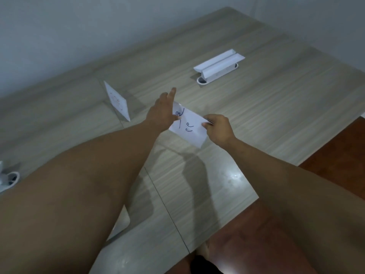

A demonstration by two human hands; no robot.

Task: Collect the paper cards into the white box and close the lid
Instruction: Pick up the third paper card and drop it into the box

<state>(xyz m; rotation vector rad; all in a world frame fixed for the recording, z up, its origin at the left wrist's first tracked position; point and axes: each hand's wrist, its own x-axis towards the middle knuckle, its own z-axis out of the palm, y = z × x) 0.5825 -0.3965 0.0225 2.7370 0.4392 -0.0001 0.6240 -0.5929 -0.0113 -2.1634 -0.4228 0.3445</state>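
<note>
A white paper card (190, 128) with blue pen marks is lifted just above the middle of the wooden table (276, 107). My right hand (218, 129) pinches its right edge between thumb and fingers. My left hand (162, 111) lies against the card's left end with fingers stretched out and apart, hiding that edge. A second card (117, 101) with faint marks lies further left on the table, apart from both hands. A long white box (218, 66) with two flaps spread open sits at the back, well beyond my hands.
A round white fitting (9, 179) is set into the table at the far left edge. The table's front edge runs diagonally at the right, with red-brown floor (335, 155) beyond it. A grey wall stands behind the table.
</note>
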